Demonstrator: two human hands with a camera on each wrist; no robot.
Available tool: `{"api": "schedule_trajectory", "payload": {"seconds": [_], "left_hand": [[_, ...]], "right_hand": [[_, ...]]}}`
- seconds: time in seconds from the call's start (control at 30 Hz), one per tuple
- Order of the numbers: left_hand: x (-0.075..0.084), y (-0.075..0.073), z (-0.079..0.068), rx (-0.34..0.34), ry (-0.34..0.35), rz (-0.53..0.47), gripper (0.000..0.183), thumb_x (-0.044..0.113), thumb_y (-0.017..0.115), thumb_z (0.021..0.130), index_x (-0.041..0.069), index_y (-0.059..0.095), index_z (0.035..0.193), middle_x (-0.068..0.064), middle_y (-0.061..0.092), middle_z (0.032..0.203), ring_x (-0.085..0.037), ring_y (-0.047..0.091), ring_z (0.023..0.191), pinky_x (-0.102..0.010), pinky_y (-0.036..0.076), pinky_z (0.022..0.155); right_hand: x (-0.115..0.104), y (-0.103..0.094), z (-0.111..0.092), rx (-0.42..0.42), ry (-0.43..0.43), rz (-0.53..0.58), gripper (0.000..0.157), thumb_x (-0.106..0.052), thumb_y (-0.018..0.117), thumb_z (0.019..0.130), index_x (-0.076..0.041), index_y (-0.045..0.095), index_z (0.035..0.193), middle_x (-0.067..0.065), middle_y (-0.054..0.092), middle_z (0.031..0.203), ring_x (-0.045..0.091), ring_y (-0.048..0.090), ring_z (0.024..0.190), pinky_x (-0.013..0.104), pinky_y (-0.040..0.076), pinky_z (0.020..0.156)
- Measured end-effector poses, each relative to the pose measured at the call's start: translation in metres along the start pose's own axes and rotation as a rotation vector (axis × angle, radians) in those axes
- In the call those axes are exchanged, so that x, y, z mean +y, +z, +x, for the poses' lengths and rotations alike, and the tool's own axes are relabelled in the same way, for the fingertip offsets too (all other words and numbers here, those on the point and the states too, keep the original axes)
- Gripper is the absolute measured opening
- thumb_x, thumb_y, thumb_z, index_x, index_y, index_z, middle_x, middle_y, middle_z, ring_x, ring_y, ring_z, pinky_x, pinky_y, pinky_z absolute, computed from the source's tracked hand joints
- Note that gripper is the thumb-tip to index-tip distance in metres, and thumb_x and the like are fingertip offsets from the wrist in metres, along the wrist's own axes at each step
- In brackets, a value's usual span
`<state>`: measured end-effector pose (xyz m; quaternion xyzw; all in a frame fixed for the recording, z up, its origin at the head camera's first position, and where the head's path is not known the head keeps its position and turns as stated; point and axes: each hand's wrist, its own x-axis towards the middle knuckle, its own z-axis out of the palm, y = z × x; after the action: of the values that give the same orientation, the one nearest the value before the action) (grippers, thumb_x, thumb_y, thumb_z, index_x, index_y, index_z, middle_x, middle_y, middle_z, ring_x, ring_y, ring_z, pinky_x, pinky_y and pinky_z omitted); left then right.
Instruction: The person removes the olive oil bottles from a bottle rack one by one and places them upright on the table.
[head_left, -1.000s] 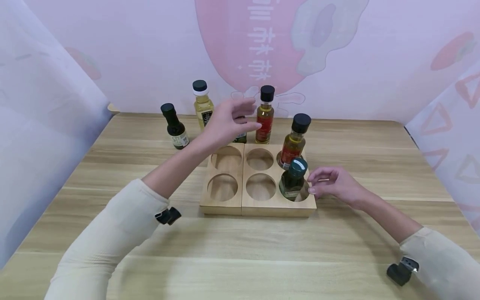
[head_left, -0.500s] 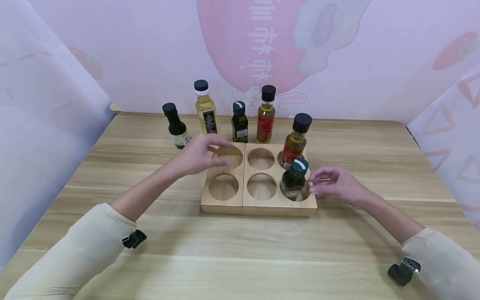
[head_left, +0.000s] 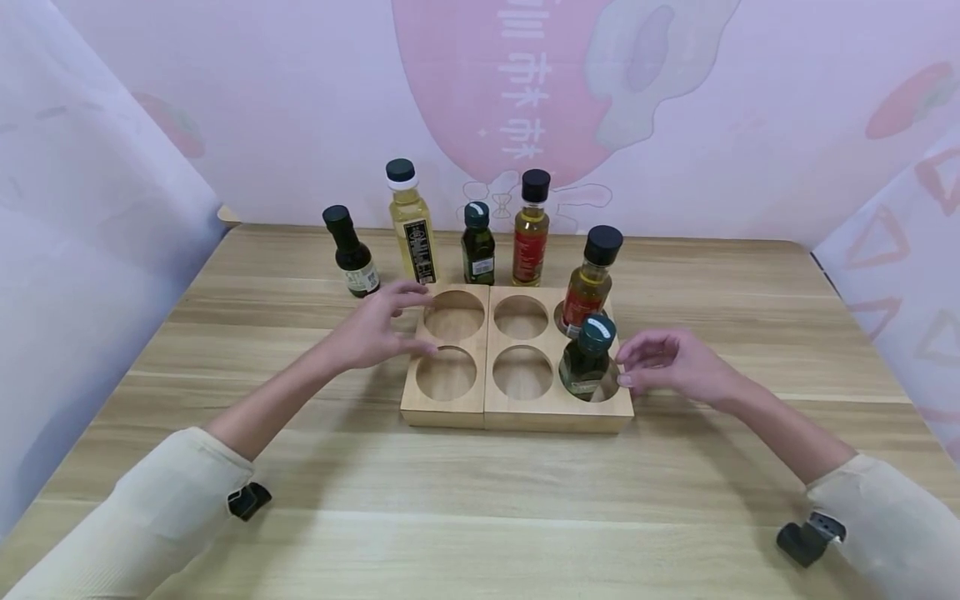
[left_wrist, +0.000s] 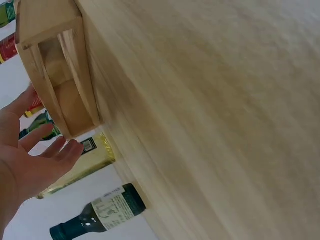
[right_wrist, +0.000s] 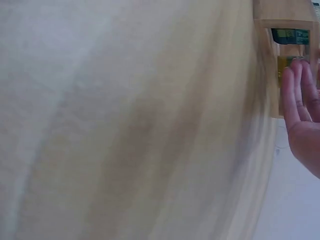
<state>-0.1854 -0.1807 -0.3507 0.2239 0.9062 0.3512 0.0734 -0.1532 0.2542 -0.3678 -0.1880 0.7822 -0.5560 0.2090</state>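
Observation:
A light wooden holder with round holes sits mid-table. My left hand is at its left end, thumb and fingers spread apart, holding nothing; whether the fingertips touch the wood I cannot tell. In the left wrist view, that hand is beside the holder's open end. At the right end, my right hand has loosely bent fingers with nothing in them, close to the holder's edge. A dark green bottle leans slightly in the front right hole. Behind it, a red-labelled oil bottle stands in the back right hole.
Behind the holder stand a pale yellow bottle, a small dark green bottle and another red-labelled bottle. A dark bottle with a white label stands farther left. A printed curtain hangs behind the table.
My left hand has come down and left, from above the back of the holder to its left end, uncovering the small green bottle. My right hand has hardly moved.

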Motion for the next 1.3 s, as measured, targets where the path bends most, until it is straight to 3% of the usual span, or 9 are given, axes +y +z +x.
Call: {"api": "schedule_trajectory", "payload": {"seconds": [0.13, 0.27, 0.33, 0.5, 0.67, 0.93, 1.1, 1.3], "left_hand": [[-0.01, 0.0, 0.0, -0.038, -0.027, -0.036, 0.087, 0.02, 0.089, 0.085, -0.01, 0.042, 0.152, -0.027, 0.035, 0.161, -0.045, 0.038, 0.146, -0.06, 0.042, 0.115], [-0.017, 0.0, 0.0, -0.063, -0.023, -0.063, 0.088, 0.02, 0.087, 0.087, -0.008, 0.039, 0.155, -0.026, 0.036, 0.162, -0.044, 0.036, 0.148, -0.063, 0.041, 0.114], [-0.018, 0.0, 0.0, -0.067, -0.024, -0.078, 0.087, 0.02, 0.086, 0.087, -0.006, 0.039, 0.155, -0.024, 0.037, 0.162, -0.044, 0.036, 0.148, -0.064, 0.041, 0.114], [-0.02, 0.0, 0.0, -0.063, -0.031, -0.102, 0.085, 0.021, 0.087, 0.087, -0.004, 0.041, 0.155, -0.021, 0.04, 0.161, -0.045, 0.038, 0.147, -0.065, 0.039, 0.115], [-0.019, -0.001, 0.0, -0.063, -0.043, -0.096, 0.085, 0.02, 0.087, 0.087, -0.004, 0.042, 0.155, -0.022, 0.046, 0.157, -0.042, 0.044, 0.143, -0.065, 0.039, 0.115], [-0.018, -0.001, 0.001, -0.067, -0.054, -0.078, 0.086, 0.021, 0.088, 0.086, -0.003, 0.042, 0.155, -0.022, 0.051, 0.153, -0.039, 0.051, 0.136, -0.062, 0.039, 0.117], [-0.018, -0.001, 0.0, -0.065, -0.059, -0.074, 0.086, 0.023, 0.088, 0.086, -0.001, 0.043, 0.155, -0.022, 0.053, 0.151, -0.038, 0.053, 0.134, -0.061, 0.039, 0.117], [-0.016, -0.001, 0.0, -0.067, -0.069, -0.065, 0.086, 0.023, 0.088, 0.086, 0.001, 0.043, 0.155, -0.024, 0.058, 0.145, -0.04, 0.053, 0.134, -0.061, 0.041, 0.114]], "right_hand": [[-0.009, -0.005, 0.001, 0.023, -0.023, -0.109, 0.024, -0.003, 0.079, 0.09, 0.008, 0.068, 0.109, 0.006, 0.073, 0.093, 0.022, 0.072, 0.08, 0.033, 0.063, 0.073], [-0.02, -0.01, 0.002, 0.101, -0.077, -0.152, 0.021, 0.001, 0.077, 0.09, 0.009, 0.067, 0.107, 0.0, 0.073, 0.089, 0.019, 0.071, 0.077, 0.031, 0.062, 0.069], [-0.026, -0.011, 0.002, 0.122, -0.117, -0.14, 0.021, 0.004, 0.076, 0.09, 0.012, 0.066, 0.106, 0.001, 0.073, 0.089, 0.019, 0.071, 0.076, 0.031, 0.063, 0.068], [-0.039, -0.011, 0.002, 0.162, -0.207, -0.07, 0.015, 0.01, 0.075, 0.088, 0.004, 0.071, 0.101, 0.003, 0.074, 0.092, 0.015, 0.071, 0.078, 0.027, 0.063, 0.067], [-0.054, -0.013, 0.008, 0.242, -0.283, 0.033, 0.027, 0.017, 0.071, 0.088, -0.005, 0.076, 0.101, 0.003, 0.076, 0.093, 0.012, 0.072, 0.08, 0.025, 0.064, 0.07], [-0.077, -0.017, 0.026, 0.365, -0.328, 0.024, 0.032, 0.011, 0.075, 0.089, 0.003, 0.074, 0.119, 0.002, 0.078, 0.106, 0.015, 0.072, 0.097, 0.021, 0.061, 0.086], [-0.084, -0.016, 0.035, 0.361, -0.334, 0.057, 0.039, 0.01, 0.076, 0.089, 0.0, 0.072, 0.126, 0.001, 0.077, 0.112, 0.015, 0.072, 0.105, 0.022, 0.06, 0.09], [-0.089, -0.016, 0.043, 0.374, -0.273, 0.02, 0.042, 0.004, 0.077, 0.091, -0.003, 0.071, 0.131, -0.005, 0.076, 0.117, 0.009, 0.074, 0.101, 0.02, 0.058, 0.092]]}}
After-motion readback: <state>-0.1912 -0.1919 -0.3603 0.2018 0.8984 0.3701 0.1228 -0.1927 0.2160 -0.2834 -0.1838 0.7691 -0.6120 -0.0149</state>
